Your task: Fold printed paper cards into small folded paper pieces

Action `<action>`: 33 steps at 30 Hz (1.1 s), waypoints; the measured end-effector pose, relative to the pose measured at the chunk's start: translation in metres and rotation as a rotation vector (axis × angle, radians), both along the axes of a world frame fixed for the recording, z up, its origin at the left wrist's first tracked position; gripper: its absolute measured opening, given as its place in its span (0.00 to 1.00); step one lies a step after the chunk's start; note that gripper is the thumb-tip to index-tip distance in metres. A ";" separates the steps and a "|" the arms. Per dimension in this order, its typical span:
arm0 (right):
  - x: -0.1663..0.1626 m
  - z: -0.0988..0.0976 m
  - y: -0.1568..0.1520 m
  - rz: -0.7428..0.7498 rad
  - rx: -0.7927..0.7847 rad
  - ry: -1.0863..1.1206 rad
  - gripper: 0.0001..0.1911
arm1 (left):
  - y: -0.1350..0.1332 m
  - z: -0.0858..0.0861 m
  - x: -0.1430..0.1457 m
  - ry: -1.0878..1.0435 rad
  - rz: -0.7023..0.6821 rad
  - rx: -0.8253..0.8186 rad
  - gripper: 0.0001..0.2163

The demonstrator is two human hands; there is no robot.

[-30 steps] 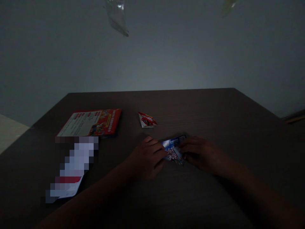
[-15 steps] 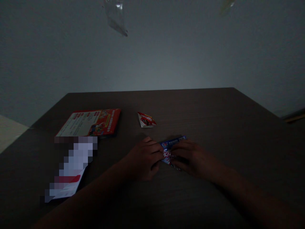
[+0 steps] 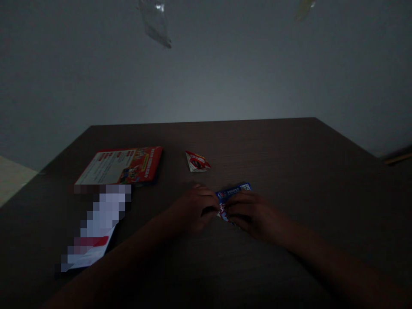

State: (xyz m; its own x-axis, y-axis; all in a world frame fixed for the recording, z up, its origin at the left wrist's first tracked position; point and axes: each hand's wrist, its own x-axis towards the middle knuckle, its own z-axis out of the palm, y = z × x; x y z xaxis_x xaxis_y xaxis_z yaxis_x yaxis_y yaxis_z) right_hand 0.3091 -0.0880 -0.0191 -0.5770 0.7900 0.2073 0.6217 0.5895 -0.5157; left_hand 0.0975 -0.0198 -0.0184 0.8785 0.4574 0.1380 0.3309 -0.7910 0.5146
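Note:
A small blue printed paper lies on the dark table in front of me. My left hand presses on its left edge with fingers curled. My right hand covers its near part, fingers bent down onto the sheet. Only the far blue strip and a bit of the red-and-white middle show between the hands. The scene is very dim.
A folded red-and-white paper shape sits just beyond the hands. A red leaflet lies at the left, with a white sheet nearer me. A clear plastic scrap hangs on the grey wall.
Both hands have drawn closer together over the blue paper. My right hand has slid left and covers more of it, so less of the print shows.

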 end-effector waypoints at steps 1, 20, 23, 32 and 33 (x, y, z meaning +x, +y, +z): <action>0.000 0.000 0.000 0.002 0.000 0.002 0.08 | 0.000 -0.001 0.001 0.010 0.021 -0.017 0.05; -0.006 0.004 -0.006 -0.026 0.043 -0.164 0.13 | -0.001 -0.005 0.002 0.014 0.378 0.013 0.22; -0.008 0.003 -0.006 -0.029 0.056 -0.167 0.14 | -0.001 -0.006 0.003 0.027 0.417 -0.001 0.25; -0.008 0.004 -0.005 -0.010 0.084 -0.158 0.14 | -0.003 -0.008 0.005 0.080 0.522 -0.023 0.22; -0.008 0.004 -0.006 -0.003 0.088 -0.163 0.14 | -0.003 -0.008 0.005 0.087 0.519 -0.026 0.21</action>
State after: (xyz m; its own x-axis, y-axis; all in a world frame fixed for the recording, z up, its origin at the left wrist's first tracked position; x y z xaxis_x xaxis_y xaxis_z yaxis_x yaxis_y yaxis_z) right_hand 0.3011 -0.0937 -0.0154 -0.6067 0.7743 0.1797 0.6945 0.6264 -0.3539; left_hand 0.1022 -0.0228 -0.0265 0.5430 0.8377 0.0579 0.7181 -0.4990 0.4851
